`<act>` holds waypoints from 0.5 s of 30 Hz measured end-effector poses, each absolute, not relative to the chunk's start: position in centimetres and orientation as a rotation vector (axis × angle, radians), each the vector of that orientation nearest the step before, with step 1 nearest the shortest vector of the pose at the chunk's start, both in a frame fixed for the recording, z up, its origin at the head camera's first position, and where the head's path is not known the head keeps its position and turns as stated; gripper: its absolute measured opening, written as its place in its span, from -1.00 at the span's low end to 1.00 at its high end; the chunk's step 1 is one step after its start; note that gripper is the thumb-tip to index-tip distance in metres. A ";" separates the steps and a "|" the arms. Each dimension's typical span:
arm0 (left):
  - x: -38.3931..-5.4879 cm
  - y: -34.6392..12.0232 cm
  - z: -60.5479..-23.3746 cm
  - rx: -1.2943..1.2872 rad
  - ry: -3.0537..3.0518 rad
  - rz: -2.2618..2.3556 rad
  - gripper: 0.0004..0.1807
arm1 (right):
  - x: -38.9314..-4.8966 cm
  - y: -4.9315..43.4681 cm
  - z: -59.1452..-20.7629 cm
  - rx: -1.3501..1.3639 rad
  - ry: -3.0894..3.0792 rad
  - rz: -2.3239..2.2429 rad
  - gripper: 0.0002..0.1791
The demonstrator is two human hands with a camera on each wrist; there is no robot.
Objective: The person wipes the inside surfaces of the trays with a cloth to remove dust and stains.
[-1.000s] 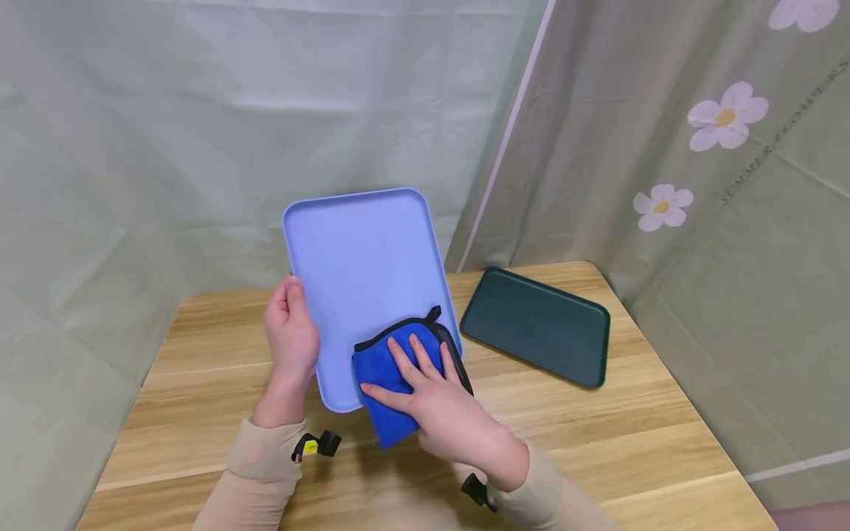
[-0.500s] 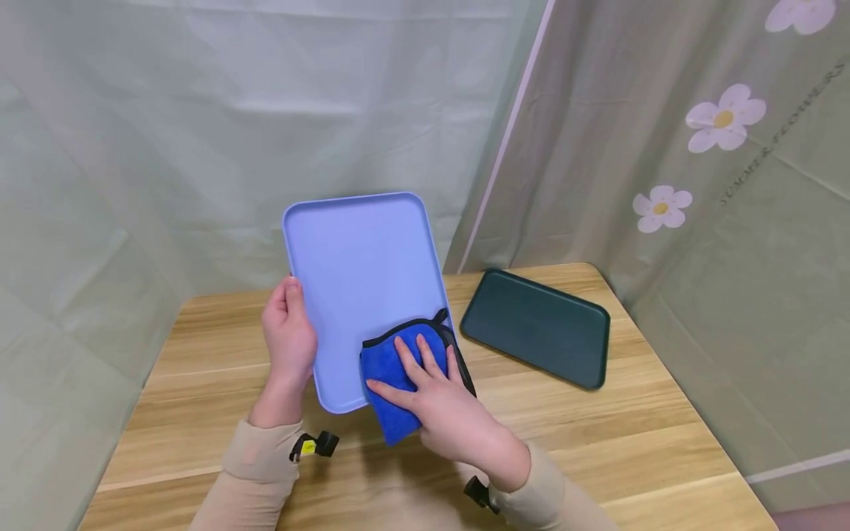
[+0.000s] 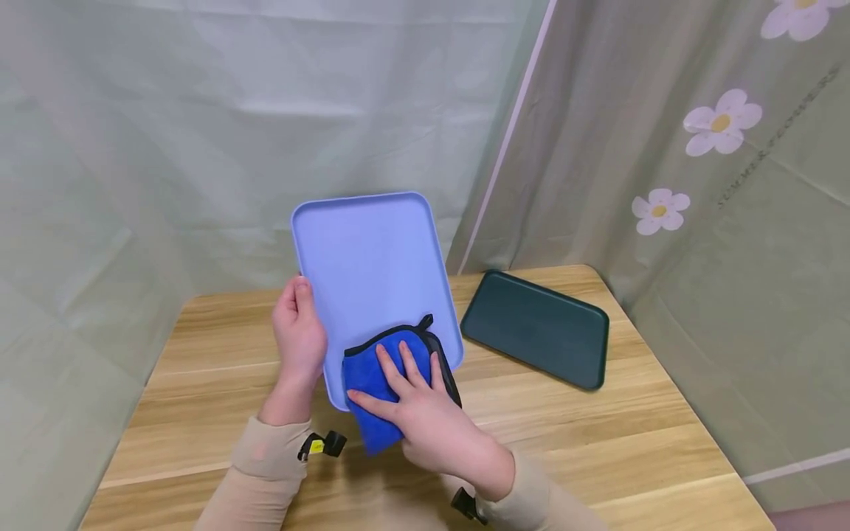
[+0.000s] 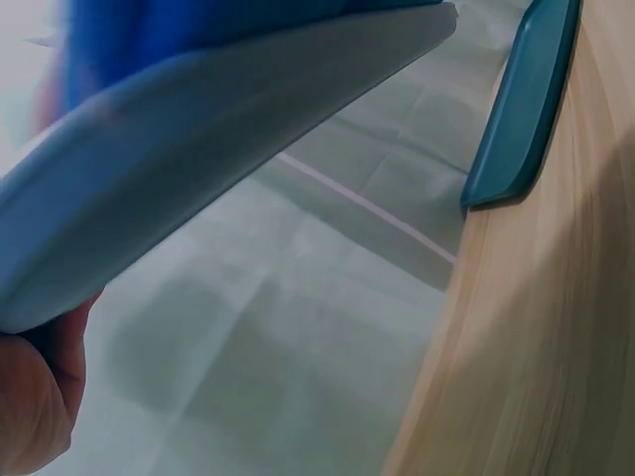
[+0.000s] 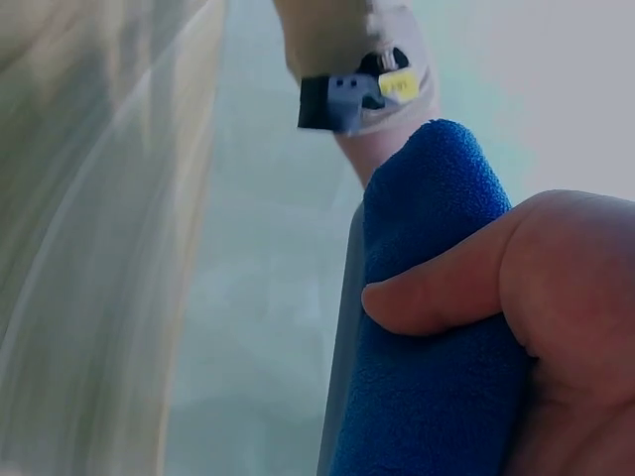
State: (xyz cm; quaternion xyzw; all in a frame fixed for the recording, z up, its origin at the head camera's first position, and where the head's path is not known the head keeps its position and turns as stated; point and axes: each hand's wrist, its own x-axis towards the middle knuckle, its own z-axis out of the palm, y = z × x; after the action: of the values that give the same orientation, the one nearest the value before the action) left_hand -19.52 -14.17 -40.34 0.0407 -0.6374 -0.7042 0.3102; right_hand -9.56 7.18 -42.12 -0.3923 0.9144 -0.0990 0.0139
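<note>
A light blue tray (image 3: 368, 265) is held up tilted above the table, its inner face toward the head camera. My left hand (image 3: 299, 332) grips its left edge, thumb on the rim; the other fingers are partly hidden. Across the tray's lower part lies a blue cloth (image 3: 364, 375) with black edging and a small loop, one corner hanging past the bottom rim. My right hand (image 3: 432, 420) presses flat on the cloth with spread, straight fingers. In the right wrist view, its thumb lies along the cloth (image 5: 427, 397). The left wrist view catches the tray's side and underside (image 4: 248, 119).
A dark green tray (image 3: 538, 328) lies on the wooden table (image 3: 571, 442) at the right rear. Pale curtains (image 3: 332, 96) hang behind and on both sides, the right one printed with flowers. Small black cameras are strapped to both wrists.
My right hand and the cloth shift slightly right, then left and a little down across the lower tray. The blue tray and my left hand drift slightly right. The green tray stays put.
</note>
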 end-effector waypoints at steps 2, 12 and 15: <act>-19.6 -14.2 -40.4 0.117 -1.683 -1.873 -0.59 | -9.4 6.7 -42.0 -1.241 2.835 -0.304 0.24; -19.5 -14.2 -40.5 0.168 -1.670 -1.895 -0.67 | -9.2 6.3 -42.3 -1.331 2.853 -0.318 0.27; -19.3 -14.4 -40.5 0.187 -1.683 -1.880 -0.67 | -9.3 6.6 -42.4 -1.339 2.845 -0.328 0.28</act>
State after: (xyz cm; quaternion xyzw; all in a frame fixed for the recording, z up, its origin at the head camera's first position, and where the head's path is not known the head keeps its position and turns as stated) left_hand -19.27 -14.37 -40.51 0.0705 -0.6344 -0.7085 0.3009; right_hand -9.31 6.61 -42.43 -0.4236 0.8999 -0.1037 -0.0099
